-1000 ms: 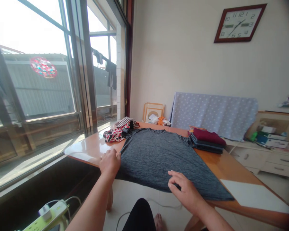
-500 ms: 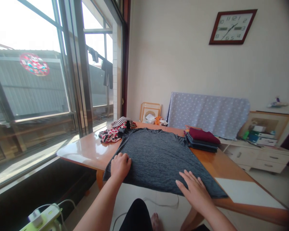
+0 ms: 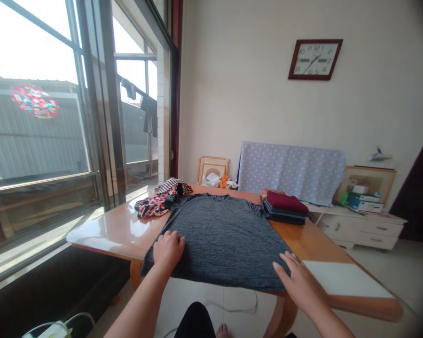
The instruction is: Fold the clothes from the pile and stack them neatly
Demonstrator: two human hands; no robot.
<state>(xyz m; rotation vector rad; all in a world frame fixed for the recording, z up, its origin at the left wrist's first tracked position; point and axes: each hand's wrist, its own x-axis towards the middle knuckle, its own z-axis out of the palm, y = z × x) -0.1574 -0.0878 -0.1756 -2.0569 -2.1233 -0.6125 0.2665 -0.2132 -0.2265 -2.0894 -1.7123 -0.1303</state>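
A dark grey heathered T-shirt [image 3: 222, 234] lies spread on the wooden table, its neckline at the far side and its hem hanging over the near edge. My left hand [image 3: 169, 251] rests on the shirt's lower left part, fingers curled down into the cloth. Over the lower right edge of the shirt is my right hand [image 3: 298, 277], fingers stretched out and slightly apart. It hides the shirt's lower right corner.
Patterned clothes [image 3: 155, 204] lie crumpled at the table's far left. A folded stack topped by a maroon garment [image 3: 287, 203] sits at the far right. A white sheet [image 3: 345, 279] lies near the right edge. Windows line the left; a power strip [image 3: 56, 331] is low left.
My right hand has moved outward to the shirt's lower right edge, where the corner lay exposed before. My left hand stays on the lower left. The view has shifted slightly up and right.
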